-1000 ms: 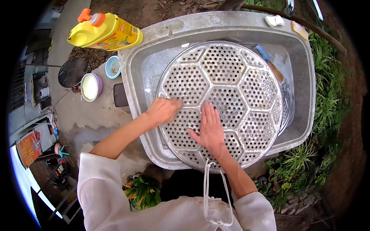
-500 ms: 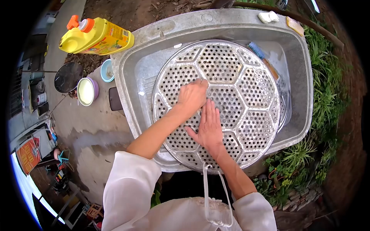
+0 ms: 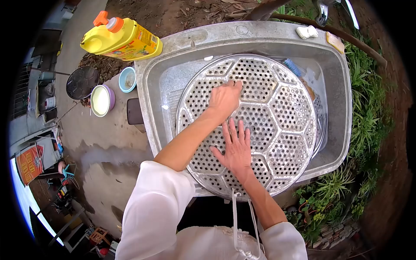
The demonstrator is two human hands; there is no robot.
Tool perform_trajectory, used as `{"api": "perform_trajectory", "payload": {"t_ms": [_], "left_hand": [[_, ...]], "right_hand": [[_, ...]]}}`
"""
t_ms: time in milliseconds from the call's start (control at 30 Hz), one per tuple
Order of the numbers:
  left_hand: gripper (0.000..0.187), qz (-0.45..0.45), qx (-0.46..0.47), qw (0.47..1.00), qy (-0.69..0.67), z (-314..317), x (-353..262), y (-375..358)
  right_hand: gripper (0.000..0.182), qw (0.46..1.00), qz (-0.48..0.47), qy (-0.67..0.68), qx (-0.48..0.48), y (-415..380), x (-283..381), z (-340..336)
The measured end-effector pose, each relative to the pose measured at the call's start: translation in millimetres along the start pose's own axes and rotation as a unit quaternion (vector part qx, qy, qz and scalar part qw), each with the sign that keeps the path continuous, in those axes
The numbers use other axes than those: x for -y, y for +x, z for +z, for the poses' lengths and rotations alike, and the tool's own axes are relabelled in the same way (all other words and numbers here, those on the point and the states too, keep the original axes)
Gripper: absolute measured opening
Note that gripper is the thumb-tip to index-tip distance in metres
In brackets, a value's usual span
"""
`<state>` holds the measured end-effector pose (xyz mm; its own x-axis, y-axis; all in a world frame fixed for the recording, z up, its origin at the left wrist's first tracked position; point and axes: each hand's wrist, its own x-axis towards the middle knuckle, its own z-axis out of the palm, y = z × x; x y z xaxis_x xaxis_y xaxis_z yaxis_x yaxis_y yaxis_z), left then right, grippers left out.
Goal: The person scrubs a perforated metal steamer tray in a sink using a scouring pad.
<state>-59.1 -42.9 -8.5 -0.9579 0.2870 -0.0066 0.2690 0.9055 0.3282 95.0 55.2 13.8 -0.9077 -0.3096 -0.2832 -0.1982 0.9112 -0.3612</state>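
A round metal steamer rack (image 3: 253,123) with many holes and raised ribs lies across the stone sink (image 3: 151,86). My left hand (image 3: 225,99) is closed, knuckles up, against the upper left of the rack; what its curled fingers hold, if anything, is hidden. Lower down, my right hand (image 3: 236,151) rests flat on the metal with its fingers spread. Behind the rack's right edge, a blue-bristled brush (image 3: 292,67) is partly visible in the sink.
A yellow jug (image 3: 125,41) with an orange pump stands at the sink's upper left corner. White and yellowish pieces (image 3: 307,32) lie on the far rim. Basins (image 3: 102,100) sit on the ground at left, plants (image 3: 368,95) grow at right.
My left hand has moved up the rack, away from my right hand. The right fingers, close together before, are now spread. The whole view has shifted slightly.
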Motion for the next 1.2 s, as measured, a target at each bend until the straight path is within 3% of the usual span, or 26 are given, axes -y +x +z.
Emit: {"api": "perform_trajectory", "payload": {"t_ms": [67, 200, 400, 500, 633, 700, 800, 900, 1033, 1100, 1200], "left_hand": [[0.011, 0.015, 0.059, 0.998, -0.022, -23.2, 15.5, -42.2], [0.012, -0.149, 0.064, 0.986, 0.042, -57.9, 60.8, -94.0], [0.014, -0.119, 0.064, 0.988, 0.072, -49.3, 104.7, -32.0], [0.015, -0.08, 0.129, 0.986, 0.064, -70.9, 100.4, -85.2], [0.014, -0.107, 0.11, 0.986, 0.066, -63.4, 104.2, -78.6], [0.014, -0.074, 0.061, 0.993, 0.07, -53.6, 113.6, -28.9], [0.014, -0.018, 0.088, 0.992, 0.088, -48.2, 98.3, -10.0], [0.014, -0.046, 0.09, 0.991, 0.092, -52.8, 94.8, -27.0], [0.013, -0.028, 0.066, 0.992, 0.107, -38.5, 83.9, 11.3], [0.008, 0.089, 0.031, 0.995, 0.031, -24.2, 61.8, 35.1], [0.008, 0.167, 0.016, 0.986, -0.02, 2.9, 13.3, 41.9]], "right_hand": [[0.085, 1.0, -0.012, -0.022, 0.004, -0.1, 2.3, 0.5], [0.085, 1.0, -0.017, -0.02, 0.009, 3.5, 3.7, -2.4], [0.084, 0.999, -0.017, -0.037, 0.01, 2.2, 3.3, 1.5], [0.084, 1.0, -0.014, -0.012, 0.019, 4.8, 6.4, -2.3], [0.085, 1.0, -0.027, -0.013, -0.01, 5.2, 2.4, 2.5], [0.085, 0.999, -0.032, -0.013, -0.011, 4.4, 2.9, 2.1], [0.083, 0.999, -0.025, -0.024, 0.0, 5.1, 2.8, 0.0], [0.081, 0.999, -0.021, -0.024, 0.022, 5.9, 4.1, -3.0], [0.081, 1.0, -0.024, -0.01, 0.013, 7.1, 5.2, 0.1], [0.081, 0.999, -0.018, -0.006, 0.034, 8.3, 4.7, -3.4], [0.081, 1.0, -0.016, -0.008, 0.022, 9.7, 4.9, -1.6]]}}
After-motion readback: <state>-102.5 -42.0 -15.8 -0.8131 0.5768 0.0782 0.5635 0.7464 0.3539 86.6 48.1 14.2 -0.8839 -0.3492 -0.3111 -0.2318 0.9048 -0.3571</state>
